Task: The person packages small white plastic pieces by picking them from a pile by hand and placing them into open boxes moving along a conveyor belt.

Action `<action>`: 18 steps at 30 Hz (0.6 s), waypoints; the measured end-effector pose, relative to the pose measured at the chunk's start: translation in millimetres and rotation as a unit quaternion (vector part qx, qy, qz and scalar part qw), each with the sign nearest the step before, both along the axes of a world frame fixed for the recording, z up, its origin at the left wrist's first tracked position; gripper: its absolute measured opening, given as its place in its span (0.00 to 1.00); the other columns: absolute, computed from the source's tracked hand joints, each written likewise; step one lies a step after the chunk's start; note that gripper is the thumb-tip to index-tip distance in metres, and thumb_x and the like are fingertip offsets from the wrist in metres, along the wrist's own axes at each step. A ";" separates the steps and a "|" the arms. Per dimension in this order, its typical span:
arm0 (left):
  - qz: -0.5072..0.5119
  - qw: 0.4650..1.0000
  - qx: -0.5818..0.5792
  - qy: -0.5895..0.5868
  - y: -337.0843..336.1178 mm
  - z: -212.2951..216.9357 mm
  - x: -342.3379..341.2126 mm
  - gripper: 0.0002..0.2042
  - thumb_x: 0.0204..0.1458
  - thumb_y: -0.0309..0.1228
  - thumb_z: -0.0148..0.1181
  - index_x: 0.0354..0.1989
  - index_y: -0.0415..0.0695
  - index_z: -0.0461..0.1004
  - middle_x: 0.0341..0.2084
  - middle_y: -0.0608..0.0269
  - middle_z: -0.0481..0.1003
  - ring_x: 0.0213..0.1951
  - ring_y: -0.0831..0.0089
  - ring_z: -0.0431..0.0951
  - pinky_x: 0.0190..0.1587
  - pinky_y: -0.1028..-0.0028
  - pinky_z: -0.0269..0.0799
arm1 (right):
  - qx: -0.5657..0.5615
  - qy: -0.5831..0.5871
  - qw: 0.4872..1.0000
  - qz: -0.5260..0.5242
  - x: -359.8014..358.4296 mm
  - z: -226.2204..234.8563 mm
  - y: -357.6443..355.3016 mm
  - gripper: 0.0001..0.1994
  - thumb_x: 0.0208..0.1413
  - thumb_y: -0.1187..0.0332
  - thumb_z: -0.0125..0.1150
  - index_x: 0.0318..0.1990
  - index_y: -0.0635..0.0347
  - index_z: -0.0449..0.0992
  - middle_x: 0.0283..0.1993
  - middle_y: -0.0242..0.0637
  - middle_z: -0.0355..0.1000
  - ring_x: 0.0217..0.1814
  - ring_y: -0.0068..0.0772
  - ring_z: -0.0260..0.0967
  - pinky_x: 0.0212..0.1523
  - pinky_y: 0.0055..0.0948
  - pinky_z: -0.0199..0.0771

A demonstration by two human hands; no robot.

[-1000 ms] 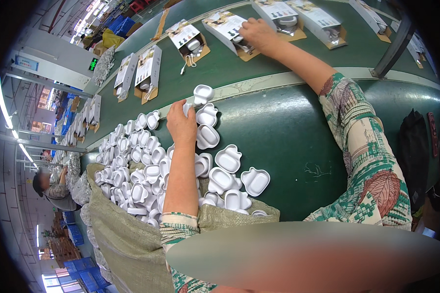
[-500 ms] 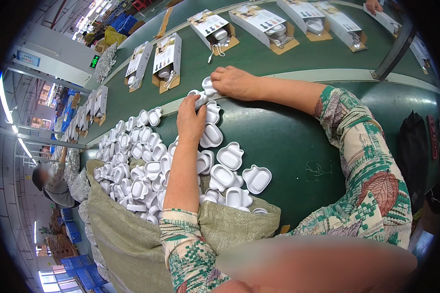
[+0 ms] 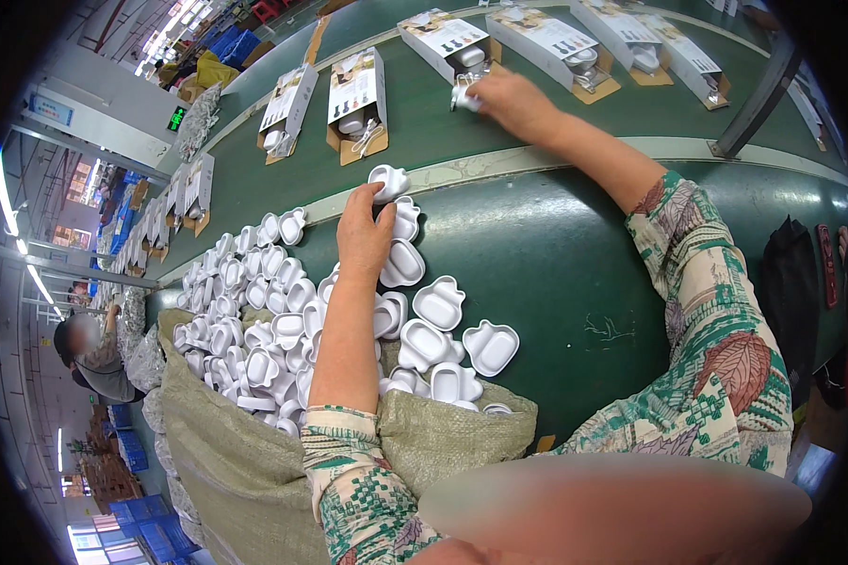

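Observation:
My right hand (image 3: 518,105) is stretched out over the green belt and closed on a small white plastic dish (image 3: 464,94). It is just below the open end of a printed box (image 3: 445,38), with a white part and a cable inside the flap. My left hand (image 3: 364,226) rests at the near edge of the belt, its fingertips gripping another white plastic dish (image 3: 388,179). Beside and below it several more dishes (image 3: 403,264) lie on the green table. Left of my forearm, a heap of such dishes (image 3: 254,292) spills from a woven sack (image 3: 226,443).
Further open boxes (image 3: 358,85) stand in a row along the green conveyor belt (image 3: 283,202). A metal post (image 3: 758,94) rises at the right by the pale rail (image 3: 631,149). Another person (image 3: 104,353) is at the far left. A black bag (image 3: 790,282) hangs at the right.
My right hand has moved forward and right over the belt with a dish, away from my left hand. The boxes have shifted to the right. My left hand has barely moved.

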State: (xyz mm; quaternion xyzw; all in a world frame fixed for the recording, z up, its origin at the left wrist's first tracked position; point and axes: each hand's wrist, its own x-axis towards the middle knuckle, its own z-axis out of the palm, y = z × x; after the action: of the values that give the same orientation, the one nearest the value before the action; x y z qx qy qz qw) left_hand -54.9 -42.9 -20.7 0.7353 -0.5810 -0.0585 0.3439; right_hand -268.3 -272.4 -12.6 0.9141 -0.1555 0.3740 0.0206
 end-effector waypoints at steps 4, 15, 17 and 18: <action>-0.047 0.997 -0.051 -0.025 -0.1 -1.7 0.5 0.19 0.48 0.28 0.58 0.50 0.41 0.69 0.53 0.50 0.67 0.55 0.54 0.68 0.56 0.66 0.63 | -0.001 0.009 0.994 -0.113 -3.9 -1.8 -46.1 0.09 0.44 0.72 0.59 0.37 0.56 0.74 0.36 0.39 0.73 0.43 0.45 0.69 0.42 0.39 0.72; 0.032 0.998 -0.008 -0.054 0.2 -4.4 6.7 0.13 0.48 0.29 0.57 0.42 0.40 0.72 0.40 0.53 0.74 0.42 0.56 0.73 0.47 0.63 0.68 | -0.038 -0.051 0.990 -0.123 5.6 -10.4 -62.3 0.11 0.45 0.74 0.59 0.39 0.57 0.73 0.38 0.39 0.69 0.43 0.43 0.67 0.43 0.39 0.70; 0.025 0.997 -0.013 -0.066 -0.4 -4.9 4.2 0.14 0.47 0.29 0.57 0.43 0.40 0.72 0.40 0.53 0.74 0.44 0.55 0.72 0.48 0.63 0.67 | -0.005 -0.040 0.999 -0.011 19.5 -12.5 -23.0 0.12 0.45 0.73 0.60 0.41 0.58 0.72 0.40 0.39 0.69 0.45 0.43 0.67 0.45 0.38 0.70; 0.016 0.998 -0.003 -0.059 -1.5 -7.0 2.8 0.15 0.47 0.29 0.57 0.44 0.40 0.72 0.41 0.53 0.74 0.45 0.55 0.72 0.49 0.63 0.67 | 0.016 -0.024 0.999 0.043 33.1 -13.2 6.0 0.13 0.45 0.72 0.60 0.41 0.58 0.72 0.41 0.40 0.69 0.46 0.44 0.67 0.46 0.38 0.70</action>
State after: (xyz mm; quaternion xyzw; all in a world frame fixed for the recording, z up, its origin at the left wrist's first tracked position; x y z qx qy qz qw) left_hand -52.0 -44.4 -27.7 0.7459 -0.5886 -0.0076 0.3118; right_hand -235.2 -266.3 -25.7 0.9111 -0.1223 0.3934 -0.0142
